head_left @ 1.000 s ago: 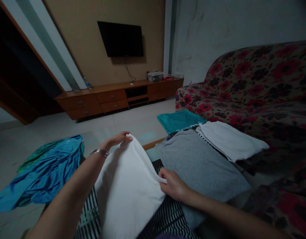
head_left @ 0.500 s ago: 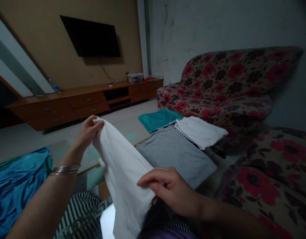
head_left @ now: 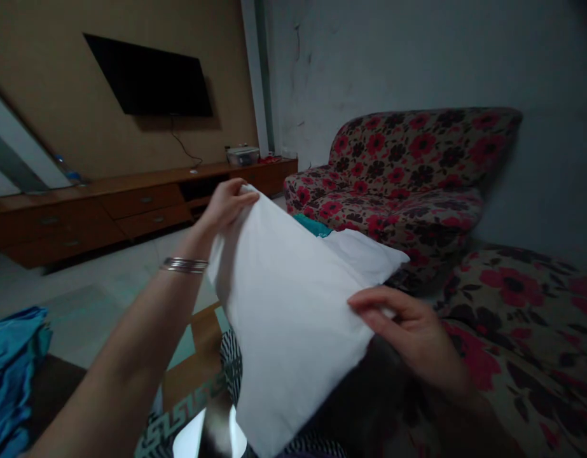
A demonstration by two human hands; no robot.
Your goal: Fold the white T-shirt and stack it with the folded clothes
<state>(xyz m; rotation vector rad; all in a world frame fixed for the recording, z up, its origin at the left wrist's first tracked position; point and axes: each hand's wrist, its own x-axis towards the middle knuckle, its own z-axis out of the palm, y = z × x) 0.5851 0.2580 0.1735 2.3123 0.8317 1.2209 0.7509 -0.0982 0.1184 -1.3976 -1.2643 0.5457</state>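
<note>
While held up above the floral sofa (head_left: 407, 191), white garment (head_left: 293, 305): folded, lifted clear, tilted. Left hand (head_left: 229, 207): pinched shut on its top corner, bracelet (head_left: 184, 264) at the wrist. Right hand (head_left: 412, 334): fingers closed on its lower right edge. Folded white cloth (head_left: 364, 254): on that sofa's front, behind the garment. Handling judgement: keep both corners taut and level so the fold stays square.

Two hands, left hand (head_left: 229, 205) and right hand (head_left: 412, 331); two white cloths, held white cloth (head_left: 288, 305) and folded white cloth (head_left: 364, 254); one television (head_left: 147, 76); one floral sofa (head_left: 407, 165)
</note>
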